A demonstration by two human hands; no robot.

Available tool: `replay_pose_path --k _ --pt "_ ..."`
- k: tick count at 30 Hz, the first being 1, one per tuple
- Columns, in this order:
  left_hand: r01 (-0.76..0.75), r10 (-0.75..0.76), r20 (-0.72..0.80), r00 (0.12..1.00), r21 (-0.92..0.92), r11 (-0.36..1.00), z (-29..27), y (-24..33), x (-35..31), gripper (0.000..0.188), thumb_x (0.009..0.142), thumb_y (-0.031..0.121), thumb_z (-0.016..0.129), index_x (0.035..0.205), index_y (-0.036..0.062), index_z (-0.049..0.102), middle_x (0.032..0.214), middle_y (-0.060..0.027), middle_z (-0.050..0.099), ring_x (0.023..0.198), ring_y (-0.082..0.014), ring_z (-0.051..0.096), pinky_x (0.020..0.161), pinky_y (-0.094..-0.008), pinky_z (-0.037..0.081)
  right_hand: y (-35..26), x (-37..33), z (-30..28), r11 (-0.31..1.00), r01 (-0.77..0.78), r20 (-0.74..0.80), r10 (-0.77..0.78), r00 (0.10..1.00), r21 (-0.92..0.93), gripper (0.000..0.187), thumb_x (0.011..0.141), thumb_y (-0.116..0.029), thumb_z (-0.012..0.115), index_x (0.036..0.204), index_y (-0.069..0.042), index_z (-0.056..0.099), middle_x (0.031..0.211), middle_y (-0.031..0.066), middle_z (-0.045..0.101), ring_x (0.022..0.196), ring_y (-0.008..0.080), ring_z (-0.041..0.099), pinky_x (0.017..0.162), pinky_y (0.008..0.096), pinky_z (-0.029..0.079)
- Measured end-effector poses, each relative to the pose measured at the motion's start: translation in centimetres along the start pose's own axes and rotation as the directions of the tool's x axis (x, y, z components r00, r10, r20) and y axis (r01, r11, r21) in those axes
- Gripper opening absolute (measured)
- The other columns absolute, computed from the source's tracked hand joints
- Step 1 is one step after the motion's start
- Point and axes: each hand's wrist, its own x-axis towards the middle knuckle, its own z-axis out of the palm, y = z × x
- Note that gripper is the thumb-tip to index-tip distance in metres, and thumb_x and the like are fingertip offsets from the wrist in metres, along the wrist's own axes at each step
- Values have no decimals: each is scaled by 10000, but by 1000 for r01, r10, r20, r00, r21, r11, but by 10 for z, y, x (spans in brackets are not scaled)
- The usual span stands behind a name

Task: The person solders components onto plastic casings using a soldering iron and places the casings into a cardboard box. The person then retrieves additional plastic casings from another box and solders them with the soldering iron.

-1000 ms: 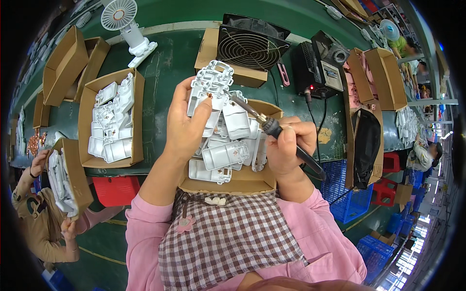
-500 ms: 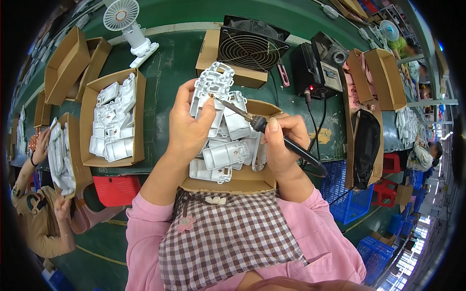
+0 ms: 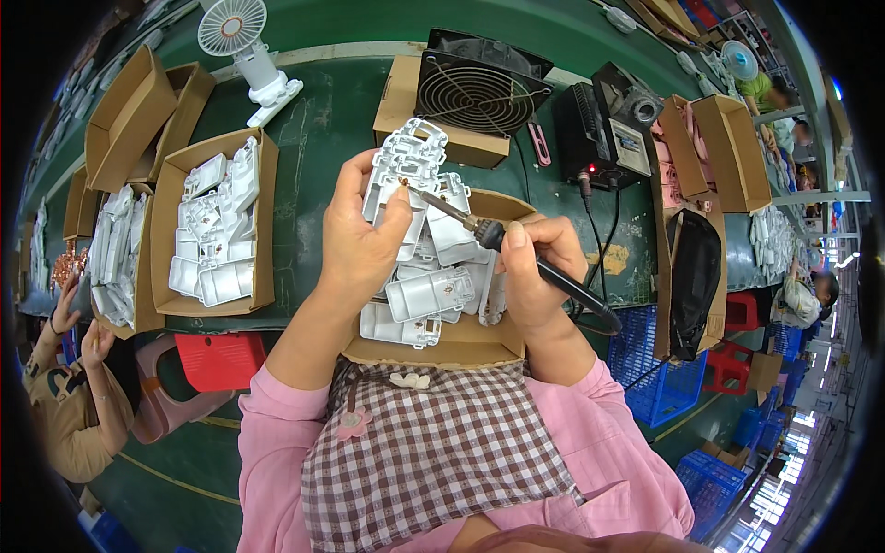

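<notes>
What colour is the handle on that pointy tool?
The handle is black; it shows best in the head view.

On green bench (image 3: 318,129): cardboard boxes (image 3: 265,226), white fan (image 3: 260,70).

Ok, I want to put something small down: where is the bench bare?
Bare green bench shows between the inner left carton and the left hand. A narrower patch lies between the black cables and the carton by the black bag. Crowded: around the black fan and in the nearest carton.
</notes>
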Motion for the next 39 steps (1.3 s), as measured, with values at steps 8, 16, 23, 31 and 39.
replay_pose_path --k 8,16,23,31,39 --pt "3 -3 11 1000 73 997 -1 1 0 351 855 75 581 1179 -15 477 1042 -107 614 926 -126 587 792 -267 475 3 0 0 999 20 -62 -17 998 42 136 848 -52 636 803 -18 512 693 44 593 583 54 494 531 204 408" --pt "-3 1 20 1000 100 995 -1 2 -1 357 845 81 587 1173 -13 482 1042 -115 617 928 -139 596 795 -275 479 4 0 0 999 16 -37 -14 999 40 139 850 -53 637 798 -16 514 687 42 592 584 49 494 525 203 409" --pt "20 -22 22 1000 63 998 -1 0 -2 362 842 75 585 1175 -16 477 1056 -120 614 938 -147 596 803 -278 480 2 1 3 997 -12 -32 15 999 72 131 851 -39 635 801 -8 517 692 42 596 585 45 495 529 195 408" --pt "13 -16 36 999 88 996 -1 0 -2 388 845 74 586 1197 -21 454 1053 -123 613 948 -151 594 817 -279 475 4 2 2 998 -13 -36 16 999 59 129 849 -33 632 799 -8 516 701 47 597 570 44 491 517 196 403" --pt "149 -132 87 987 -226 963 -3 3 -2 589 792 16 649 1293 -36 345 1180 -126 533 1065 -160 545 901 -286 449 0 0 1 986 120 -105 -108 989 115 157 887 -132 527 826 -38 417 656 86 513 471 108 440 434 231 389"
